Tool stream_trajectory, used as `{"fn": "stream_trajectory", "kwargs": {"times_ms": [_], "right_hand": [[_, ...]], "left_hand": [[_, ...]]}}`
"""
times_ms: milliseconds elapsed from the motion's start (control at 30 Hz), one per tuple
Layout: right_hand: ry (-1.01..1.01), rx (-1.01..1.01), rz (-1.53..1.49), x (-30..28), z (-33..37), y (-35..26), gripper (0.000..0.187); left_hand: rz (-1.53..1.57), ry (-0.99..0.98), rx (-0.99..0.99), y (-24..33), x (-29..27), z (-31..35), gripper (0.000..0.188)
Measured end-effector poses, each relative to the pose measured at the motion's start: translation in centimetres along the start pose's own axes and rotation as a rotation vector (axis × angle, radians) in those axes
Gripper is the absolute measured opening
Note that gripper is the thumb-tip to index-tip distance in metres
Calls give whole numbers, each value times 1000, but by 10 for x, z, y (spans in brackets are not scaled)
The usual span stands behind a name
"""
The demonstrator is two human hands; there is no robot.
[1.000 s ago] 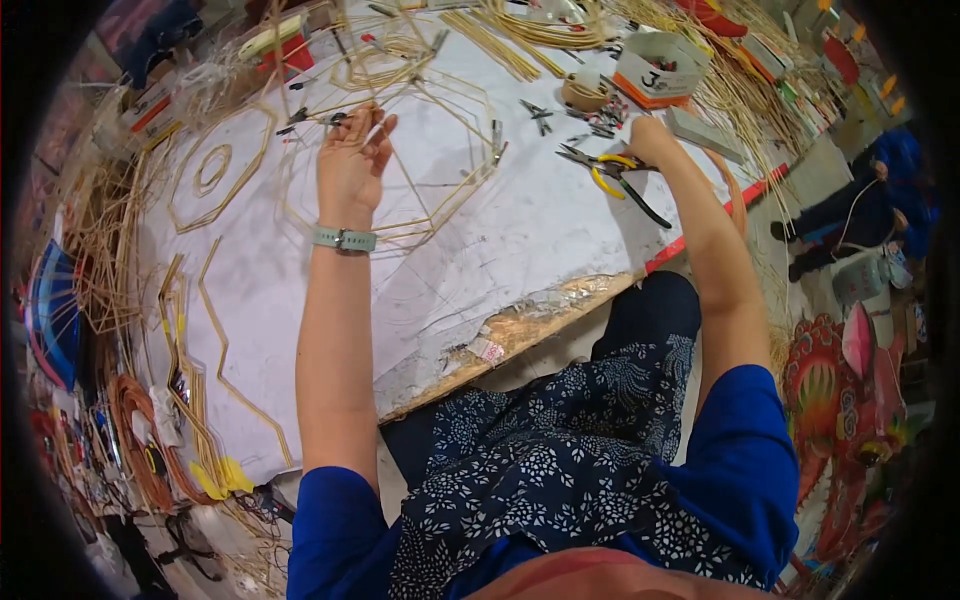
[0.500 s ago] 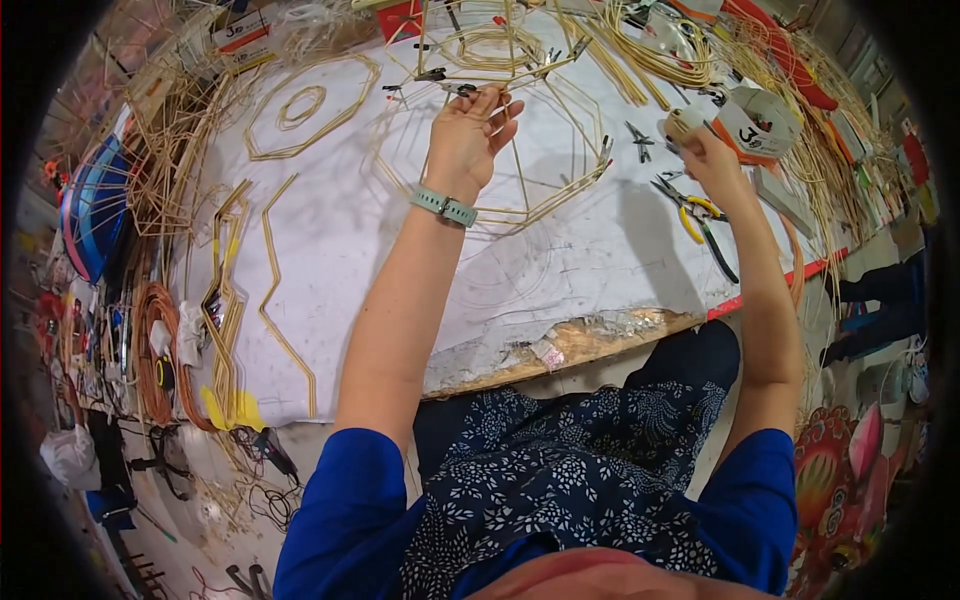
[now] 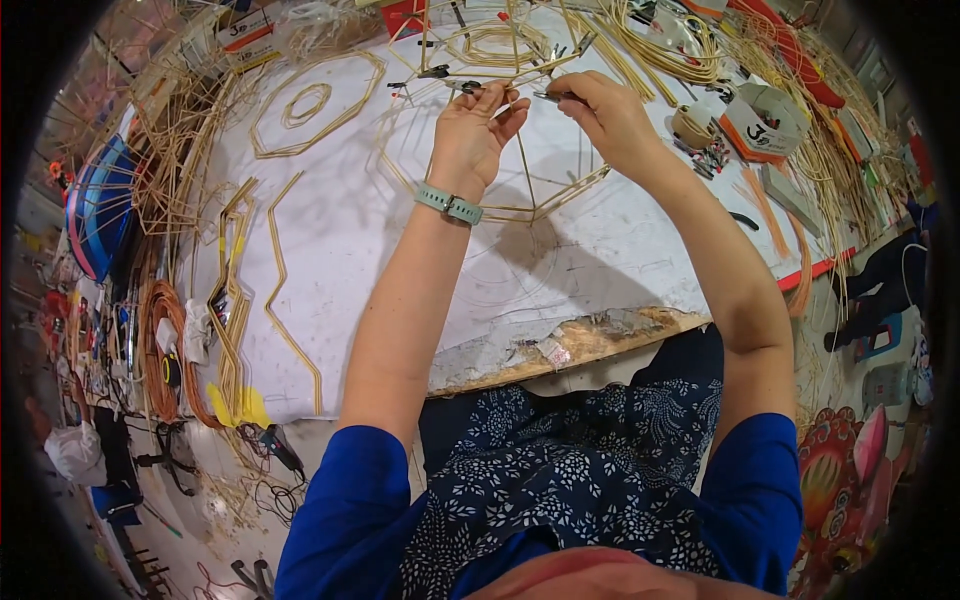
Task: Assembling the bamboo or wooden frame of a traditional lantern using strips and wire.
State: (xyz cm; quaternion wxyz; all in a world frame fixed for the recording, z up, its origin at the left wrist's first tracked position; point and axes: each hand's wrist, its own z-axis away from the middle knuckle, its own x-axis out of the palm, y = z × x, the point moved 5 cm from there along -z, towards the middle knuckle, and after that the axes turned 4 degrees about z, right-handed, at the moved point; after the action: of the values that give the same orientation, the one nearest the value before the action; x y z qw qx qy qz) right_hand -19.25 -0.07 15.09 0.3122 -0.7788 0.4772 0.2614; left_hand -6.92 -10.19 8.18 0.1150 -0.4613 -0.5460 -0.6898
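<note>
From my remote post, I'd have the left hand (image 3: 468, 140), pinching the stick frame (image 3: 525, 165) at twelve o'clock, brace it so the right hand (image 3: 612, 116), pinching a seeming small dark clip (image 3: 547, 96) at one o'clock, approaches squarely.

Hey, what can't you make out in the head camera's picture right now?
All in the head view:
Small dark piece in the right hand: mostly hidden by the fingers, so its full shape can't be told.
Dark curved handle: whatever it belongs to is hidden by the right forearm.
Strip frame: its top is cut off by the upper edge.
White and orange box: its contents are too small to identify.
</note>
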Motion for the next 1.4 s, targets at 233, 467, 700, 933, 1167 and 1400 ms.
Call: {"fn": "stream_trajectory", "kwargs": {"times_ms": [233,467,700,933,1167,1400], "right_hand": [[82,-22,17,5,-3,-5,15],[68,-100,295,11,-9,-10,17],[71,-136,454,16,-14,-21,22],[52,-129,458,18,-17,-20,23],[39,-100,451,21,-18,-20,26],[117,-75,379,21,-15,-22,24]], "left_hand": [[25,-7,15,1,0,-3,12],[22,-3,26,0,2,-1,12],[-1,28,49,1,3,0,12],[7,16,48,1,3,0,12],[18,9,44,0,2,-2,12],[33,21,40,1,2,-2,12]]}}
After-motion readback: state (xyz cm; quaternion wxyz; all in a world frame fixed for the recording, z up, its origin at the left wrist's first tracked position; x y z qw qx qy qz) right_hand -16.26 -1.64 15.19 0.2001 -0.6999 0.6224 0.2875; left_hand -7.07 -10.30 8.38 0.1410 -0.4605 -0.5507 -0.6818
